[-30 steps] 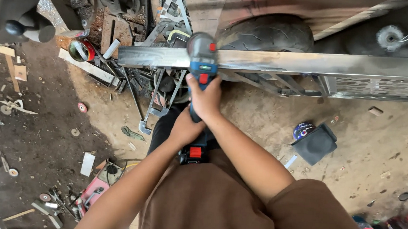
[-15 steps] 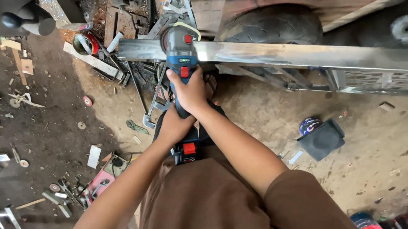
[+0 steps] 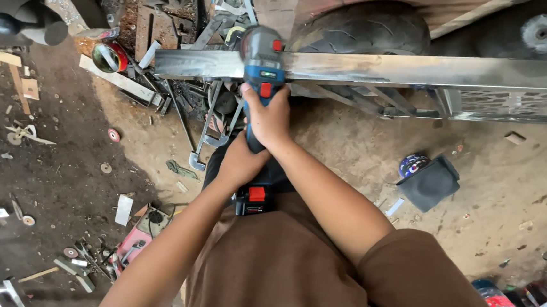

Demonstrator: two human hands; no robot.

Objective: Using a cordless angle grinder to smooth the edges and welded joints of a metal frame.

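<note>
A blue cordless angle grinder [image 3: 262,63] with red buttons is held over a long shiny steel rectangular tube [image 3: 420,71] that runs across the view. My right hand [image 3: 268,118] grips the tool's body just behind its head. My left hand [image 3: 239,164] wraps the rear handle above the black battery pack [image 3: 256,200]. The grinder's head rests on the tube near its left end; the disc itself is hidden under the tool.
A black tyre [image 3: 362,28] lies behind the tube. Scrap metal, clamps and tape rolls [image 3: 108,57] pile at the upper left. Used discs and offcuts litter the dirt floor on the left. A dark square pad [image 3: 430,182] lies at the right.
The grinder and both hands have shifted slightly along the tube between frames; the camera view has also moved. Both hands keep the same grip.
</note>
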